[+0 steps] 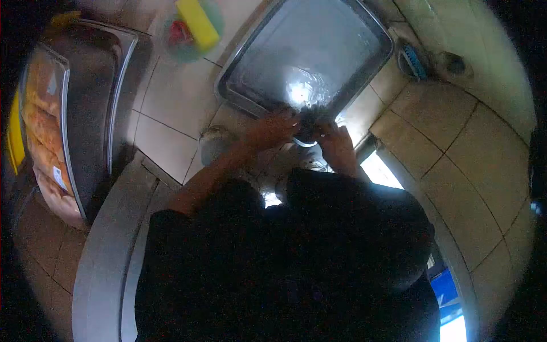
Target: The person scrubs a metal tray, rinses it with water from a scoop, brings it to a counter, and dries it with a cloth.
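Note:
Both hands are at the near edge of a large metal tray (342, 54) with a wet, shiny bottom. My left hand (276, 128) has its fingers curled at the left side of a dark, rough-looking item (309, 121). Against the right side of that item is my right hand (337, 142), its fingers bent round it. The item lies over the tray's near rim, and a pale curved edge shows just below it. What exactly the item is cannot be made out in the dim light.
At the upper left, a yellow block (198, 25) and something red (179, 33) lie in a greenish round dish (191, 54). Dark trays (94, 85) and packed bread (43, 122) stand at the left. A blue-bristled brush (415, 62) rests at the upper right.

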Demonstrator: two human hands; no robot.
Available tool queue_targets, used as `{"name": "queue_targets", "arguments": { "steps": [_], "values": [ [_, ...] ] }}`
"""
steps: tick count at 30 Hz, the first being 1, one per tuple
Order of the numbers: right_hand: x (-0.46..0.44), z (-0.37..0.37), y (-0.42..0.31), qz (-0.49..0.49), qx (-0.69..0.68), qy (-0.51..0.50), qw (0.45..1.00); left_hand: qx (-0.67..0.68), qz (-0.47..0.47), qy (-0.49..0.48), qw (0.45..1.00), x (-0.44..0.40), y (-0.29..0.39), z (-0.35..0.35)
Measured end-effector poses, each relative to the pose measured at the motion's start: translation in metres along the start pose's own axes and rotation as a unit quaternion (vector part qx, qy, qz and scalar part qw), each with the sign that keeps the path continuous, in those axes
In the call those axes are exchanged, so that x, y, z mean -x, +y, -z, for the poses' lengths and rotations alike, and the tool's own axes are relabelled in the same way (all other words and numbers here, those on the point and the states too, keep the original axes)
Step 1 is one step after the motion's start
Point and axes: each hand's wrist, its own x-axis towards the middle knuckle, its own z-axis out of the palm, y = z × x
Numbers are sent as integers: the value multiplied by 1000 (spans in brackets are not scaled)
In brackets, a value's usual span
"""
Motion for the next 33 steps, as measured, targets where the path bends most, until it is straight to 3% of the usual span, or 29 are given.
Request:
{"name": "queue_targets", "arguments": {
  "steps": [1, 4, 5, 6, 7, 10, 11, 12, 14, 15, 16, 17, 18, 21, 22, 25, 27, 30, 31, 33],
  "values": [
    [-5, 4, 2, -7, 3, 3, 1000, 22, 32, -62, 997, -1, -2, -2],
    [-32, 23, 39, -120, 0, 0, 993, -45, -2, -51, 998, -2, 0, 0],
    [-34, 24, 44, -46, 149, -16, 988, -44, -3, -52, 998, 0, 0, -7],
    [-36, 25, 46, 30, 295, -29, 955, -48, 1, 27, 998, 3, -3, -19],
    [-32, 9, 30, -23, 203, -59, 977, -52, 6, 110, 993, 3, -3, -17],
    [-13, -23, 2, 45, 269, 25, 962, -87, 11, 46, 995, 6, 5, 11],
    [-22, -21, 11, 7, 210, 44, 977, -100, 13, 21, 995, 5, 4, 14],
    [-29, -15, 21, -31, 147, 59, 987, -82, 25, 47, 995, 0, 3, 3],
    [-44, 37, 28, 49, 173, 63, 982, 15, 63, 88, 994, 0, 5, -15],
    [-37, 27, 33, 20, 133, 38, 990, 91, 88, 111, 986, 2, 8, -10],
    [-31, 17, 38, -11, 95, 16, 995, 28, 41, 32, 998, 2, 7, -2],
    [-32, 21, 10, -102, 31, -83, 991, -36, -6, -44, 998, -1, 8, 6],
    [-33, 26, -18, -199, -13, -174, 964, -36, -4, -38, 999, -4, 7, 0],
    [9, -46, 26, -23, -119, 90, 989, -109, 1, -44, 993, -3, 9, -12],
    [-8, -19, 43, 15, 41, 32, 999, 4, 80, -37, 996, -4, 12, -1],
    [-34, 24, 15, -22, 240, -138, 961, 31, 60, 65, 996, -2, 16, 3],
    [-5, -53, 29, -67, 57, -18, 996, -43, 32, -98, 994, -3, 21, 37],
    [-14, -19, -16, -3, 76, -29, 997, -68, 3, 47, 997, -4, 6, -16],
    [-15, -29, 8, -59, 35, -63, 996, -82, -8, 103, 991, -2, 6, -31],
    [-37, 9, 6, -28, 162, -114, 980, 194, 159, 139, 958, -5, 13, -53]
  ]
}}
